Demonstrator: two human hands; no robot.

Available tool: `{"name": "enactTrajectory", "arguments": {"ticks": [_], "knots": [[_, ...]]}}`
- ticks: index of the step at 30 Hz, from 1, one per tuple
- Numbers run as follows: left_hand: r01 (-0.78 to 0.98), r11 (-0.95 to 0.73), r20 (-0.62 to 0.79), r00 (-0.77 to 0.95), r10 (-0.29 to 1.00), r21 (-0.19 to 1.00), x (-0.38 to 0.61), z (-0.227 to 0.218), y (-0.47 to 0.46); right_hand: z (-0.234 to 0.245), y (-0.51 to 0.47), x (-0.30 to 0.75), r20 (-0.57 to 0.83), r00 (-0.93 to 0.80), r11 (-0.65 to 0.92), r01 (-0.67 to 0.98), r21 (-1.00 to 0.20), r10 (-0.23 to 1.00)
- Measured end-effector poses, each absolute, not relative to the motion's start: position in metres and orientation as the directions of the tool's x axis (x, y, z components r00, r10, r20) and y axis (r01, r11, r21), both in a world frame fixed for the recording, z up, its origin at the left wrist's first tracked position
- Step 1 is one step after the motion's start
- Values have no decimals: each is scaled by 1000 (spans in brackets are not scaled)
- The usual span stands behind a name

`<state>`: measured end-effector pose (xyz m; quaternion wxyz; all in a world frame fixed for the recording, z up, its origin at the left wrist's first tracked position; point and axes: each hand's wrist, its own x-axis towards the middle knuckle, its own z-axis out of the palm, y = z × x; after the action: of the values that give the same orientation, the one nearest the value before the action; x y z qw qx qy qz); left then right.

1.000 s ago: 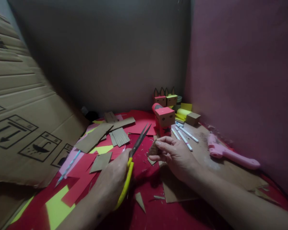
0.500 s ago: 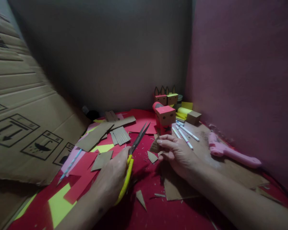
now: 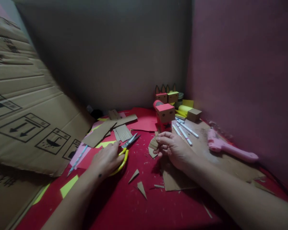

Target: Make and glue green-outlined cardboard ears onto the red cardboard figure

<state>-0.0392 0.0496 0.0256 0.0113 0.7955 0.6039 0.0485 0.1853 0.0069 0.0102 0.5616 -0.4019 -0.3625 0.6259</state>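
My left hand (image 3: 107, 159) is closed on a pair of scissors (image 3: 126, 156) with yellow handles. Their blades point away to the right, low over the red surface, slightly parted. A small curved cardboard piece (image 3: 154, 143) is pinched between the thumb and fingers of my right hand (image 3: 174, 148); part of it is hidden behind the fingertips. Just behind that hand stands a box-headed cardboard figure (image 3: 165, 111) with a red top, drawn eyes and a dark star. Two thin cardboard offcuts (image 3: 141, 190) lie on the red surface between my forearms.
Cardboard strips (image 3: 99, 132) and coloured paper lie at left, beside a large carton (image 3: 26, 105). On the right are several white markers (image 3: 184, 134), a pink glue gun (image 3: 230, 150) and a cardboard sheet (image 3: 180, 179). Two eared box figures (image 3: 161, 96) stand at the back.
My left hand has moved left with the scissors, whose blades have swung lower and to the right. Another triangular offcut now lies on the red surface. My right hand keeps its cardboard piece.
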Motion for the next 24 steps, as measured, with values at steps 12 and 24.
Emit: {"name": "enactTrajectory", "arguments": {"ticks": [12,24], "knots": [[753,-584,-9,615,789,304,20,29,46,17,17,194,-71,69,-43,-346,-937,995],[628,-421,-99,623,776,655,27,27,74,30,14,219,-98,34,-81,-322,-943,995]]}}
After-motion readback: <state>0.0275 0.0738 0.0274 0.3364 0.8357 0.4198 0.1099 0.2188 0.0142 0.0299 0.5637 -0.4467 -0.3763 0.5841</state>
